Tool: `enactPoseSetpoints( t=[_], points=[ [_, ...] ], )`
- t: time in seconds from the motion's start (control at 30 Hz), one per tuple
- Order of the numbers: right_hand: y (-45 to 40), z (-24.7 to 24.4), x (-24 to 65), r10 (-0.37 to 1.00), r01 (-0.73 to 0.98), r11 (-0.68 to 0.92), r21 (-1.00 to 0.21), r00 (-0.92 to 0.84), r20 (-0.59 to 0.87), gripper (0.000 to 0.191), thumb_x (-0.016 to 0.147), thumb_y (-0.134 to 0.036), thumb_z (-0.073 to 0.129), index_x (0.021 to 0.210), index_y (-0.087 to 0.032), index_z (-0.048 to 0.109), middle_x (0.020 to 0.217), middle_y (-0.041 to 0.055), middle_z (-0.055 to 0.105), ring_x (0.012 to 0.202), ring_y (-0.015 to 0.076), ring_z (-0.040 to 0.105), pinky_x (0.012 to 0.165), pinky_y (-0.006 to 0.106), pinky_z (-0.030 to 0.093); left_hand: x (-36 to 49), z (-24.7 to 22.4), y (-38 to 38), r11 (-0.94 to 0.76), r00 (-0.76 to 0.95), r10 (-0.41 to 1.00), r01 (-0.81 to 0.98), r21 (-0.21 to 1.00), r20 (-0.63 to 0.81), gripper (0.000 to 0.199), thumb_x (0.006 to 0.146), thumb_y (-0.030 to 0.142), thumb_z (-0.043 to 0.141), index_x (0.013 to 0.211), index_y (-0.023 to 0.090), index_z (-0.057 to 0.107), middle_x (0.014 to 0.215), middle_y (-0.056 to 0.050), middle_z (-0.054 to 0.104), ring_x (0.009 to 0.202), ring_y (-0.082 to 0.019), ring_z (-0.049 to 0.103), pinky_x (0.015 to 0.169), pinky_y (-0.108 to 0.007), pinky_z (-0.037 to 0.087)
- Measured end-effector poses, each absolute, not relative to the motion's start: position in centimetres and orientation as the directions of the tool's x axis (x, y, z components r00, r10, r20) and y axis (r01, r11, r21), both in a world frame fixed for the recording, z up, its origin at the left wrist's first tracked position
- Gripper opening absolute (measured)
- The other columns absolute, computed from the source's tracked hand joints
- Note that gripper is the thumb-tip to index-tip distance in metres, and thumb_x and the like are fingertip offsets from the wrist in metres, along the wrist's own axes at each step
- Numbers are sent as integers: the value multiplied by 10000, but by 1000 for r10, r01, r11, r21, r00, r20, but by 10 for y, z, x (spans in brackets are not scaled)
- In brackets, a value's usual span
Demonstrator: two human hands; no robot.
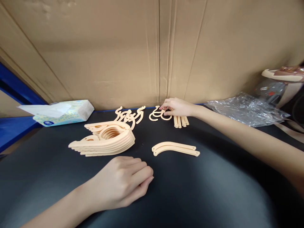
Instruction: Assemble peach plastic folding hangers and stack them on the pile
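Note:
My left hand (pixel 131 180) rests on the dark table, fingers curled into a loose fist with nothing protruding from it. Just beyond lies a stack of cream plastic folding hangers (pixel 106 142). Two curved hanger arms (pixel 175 147) lie side by side to the right of that fist. Farther back, my right hand (pixel 176 107) pinches at a small group of cream hanger hooks (pixel 155 118); its fingertips partly cover the hook they grip. Several more hanger arms (pixel 181 122) sit below the right wrist, partly hidden. Another heap of hooks (pixel 128 115) is behind the stack.
A tissue pack (pixel 66 112) stands at the back left. Crumpled clear plastic (pixel 249 109) and a bag with straps (pixel 289 85) occupy the right back. A cardboard wall (pixel 118 57) rises along the table's far edge, with a blue frame (pixel 16 133) at left.

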State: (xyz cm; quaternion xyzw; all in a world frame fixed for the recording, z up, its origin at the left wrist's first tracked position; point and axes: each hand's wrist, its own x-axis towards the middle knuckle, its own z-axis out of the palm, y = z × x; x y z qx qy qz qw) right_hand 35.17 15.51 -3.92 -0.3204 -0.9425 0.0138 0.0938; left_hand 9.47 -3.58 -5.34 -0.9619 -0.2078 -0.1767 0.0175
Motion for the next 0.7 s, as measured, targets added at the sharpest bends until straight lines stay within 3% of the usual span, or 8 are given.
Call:
enactPoseSetpoints(
  t=[0.4,0.57,0.7],
  points=[
    [160,-50,355,677,599,732,-325,-696,240,162,855,-264,626,960,-148,667,908,61,663,810,179,600,699,273,420,93,-60,-33,-916,848,397,392,88,351,188,940,107,434,828,180,567,634,25,500,531,-145,411,504,-296,306],
    [155,-47,360,706,570,704,-422,-624,335,169,846,-273,624,944,-146,679,885,64,650,809,183,584,735,300,422,92,-63,-32,-912,844,405,398,96,351,175,941,109,434,842,183,558,641,26,494,535,-146,403,510,-297,295],
    [136,-40,364,730,510,672,-537,-577,367,266,862,-372,616,1000,-155,685,918,69,667,848,192,595,766,324,442,91,-63,-32,-915,846,401,391,103,350,172,942,112,437,842,185,555,642,25,494,539,-147,403,515,-297,292]
  ],
)
